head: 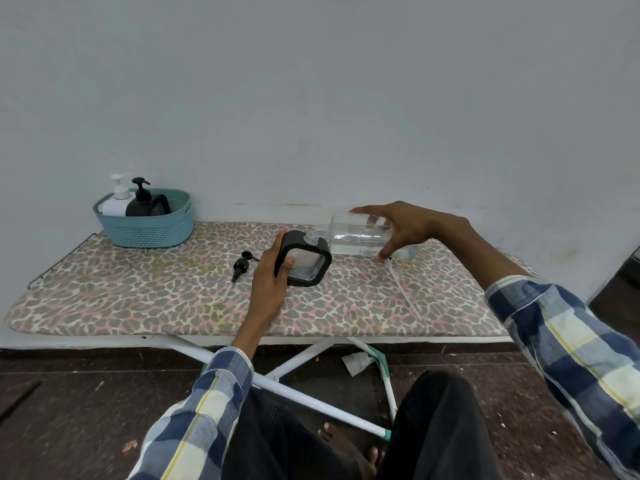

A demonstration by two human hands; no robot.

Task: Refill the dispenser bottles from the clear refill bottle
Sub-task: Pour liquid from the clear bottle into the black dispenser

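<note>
A teal basket (145, 230) is sitting at the board's (138, 306) far left, holding a white bottle (116, 202) and a black bottle (147, 206). A black pump (240, 266) is lying right of it on the cover. The left hand (270, 285) is gripping the tilted dispenser (304, 259), fingers wrapping its side. The right hand (408, 226) is grasping the refill bottle (360, 239), tipped on its side, neck meeting the dispenser's mouth.
</note>
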